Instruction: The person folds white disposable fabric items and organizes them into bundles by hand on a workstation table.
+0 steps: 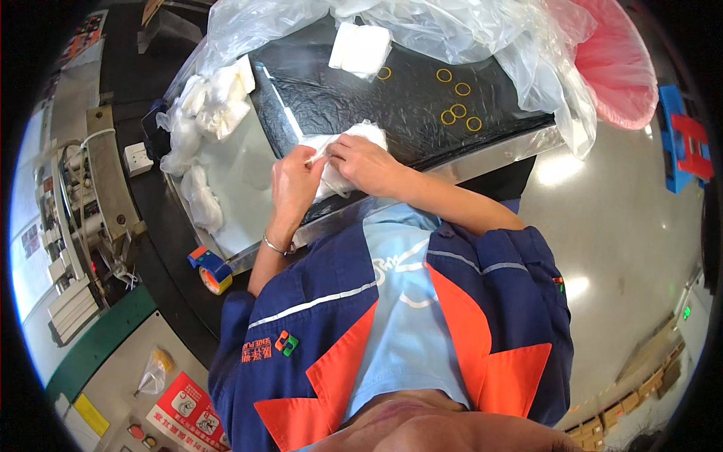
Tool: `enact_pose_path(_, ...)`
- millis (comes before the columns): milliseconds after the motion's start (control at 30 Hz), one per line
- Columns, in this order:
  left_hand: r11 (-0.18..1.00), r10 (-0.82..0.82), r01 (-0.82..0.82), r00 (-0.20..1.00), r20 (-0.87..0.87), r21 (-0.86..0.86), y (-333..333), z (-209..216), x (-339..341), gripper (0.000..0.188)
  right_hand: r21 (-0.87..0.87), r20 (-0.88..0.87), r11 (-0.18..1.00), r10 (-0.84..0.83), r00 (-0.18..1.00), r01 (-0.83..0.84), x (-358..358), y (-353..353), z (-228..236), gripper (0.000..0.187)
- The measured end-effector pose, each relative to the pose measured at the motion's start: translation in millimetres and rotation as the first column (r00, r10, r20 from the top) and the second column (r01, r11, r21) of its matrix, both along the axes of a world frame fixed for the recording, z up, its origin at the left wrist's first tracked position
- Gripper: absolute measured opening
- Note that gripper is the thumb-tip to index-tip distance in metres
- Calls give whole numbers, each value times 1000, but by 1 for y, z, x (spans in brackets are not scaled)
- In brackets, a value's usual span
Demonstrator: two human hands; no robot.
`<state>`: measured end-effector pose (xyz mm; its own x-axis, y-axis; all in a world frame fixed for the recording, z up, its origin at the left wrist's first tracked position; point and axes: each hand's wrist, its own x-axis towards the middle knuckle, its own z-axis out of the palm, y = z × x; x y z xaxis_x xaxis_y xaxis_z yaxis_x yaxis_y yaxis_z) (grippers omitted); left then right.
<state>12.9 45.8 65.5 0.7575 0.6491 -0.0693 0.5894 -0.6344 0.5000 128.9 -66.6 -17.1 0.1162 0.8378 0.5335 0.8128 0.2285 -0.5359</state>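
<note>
A white, thin plastic bundle (367, 134) lies at the near edge of the black-covered table (339, 90). Both of my hands are on it. With bent fingers my left hand (296, 179) pinches the bundle's gathered left end. My right hand (361, 162) grips the same bundle close beside it, fingers curled over the top. Just what sits inside the bundle I cannot make out. Several yellow rubber bands (458, 111) are scattered on the black surface to the right. A folded white packet (360, 49) rests farther back.
Crumpled white plastic bags (218, 102) pile up at the table's left side. Clear sheeting (467, 30) drapes over the far edge, beside a pink bag (617, 68). A tape dispenser (210, 270) stands at lower left. Machinery (105, 173) is farther left.
</note>
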Motion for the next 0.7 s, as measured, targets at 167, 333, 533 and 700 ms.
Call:
enact_pose_path(167,888,-249,368,889,-384,276,4,13,12,13,-34,11,999,20,1000,-19,-1,-2,1,20)
enact_pose_path(333,960,-239,256,960,-147,113,3,14,24,9,-39,-12,999,-2,1000,1,5,-5,1,20)
enact_pose_path(533,172,549,-73,835,34,-982,22,-27,7,12,-109,-43,994,25,999,-29,7,-2,3,19)
enact_pose_path(700,146,707,-11,700,97,-989,8,-31,2,13,-94,-74,994,43,996,-50,5,1,6,17)
